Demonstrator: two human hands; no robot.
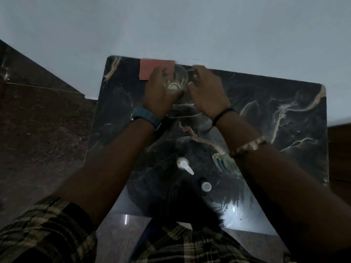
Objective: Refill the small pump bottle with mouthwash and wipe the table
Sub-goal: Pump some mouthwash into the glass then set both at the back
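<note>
Left hand grips a clear bottle at the table's far edge; right hand pinches something at its mouth, unclear what. Pump head lies nearer. Risk: a jolt spills mouthwash.

Looks like a home room where I stand: small dark marble-patterned table against a plain pale wall at 12 o'clock, speckled brown floor tiles at 9.
</note>
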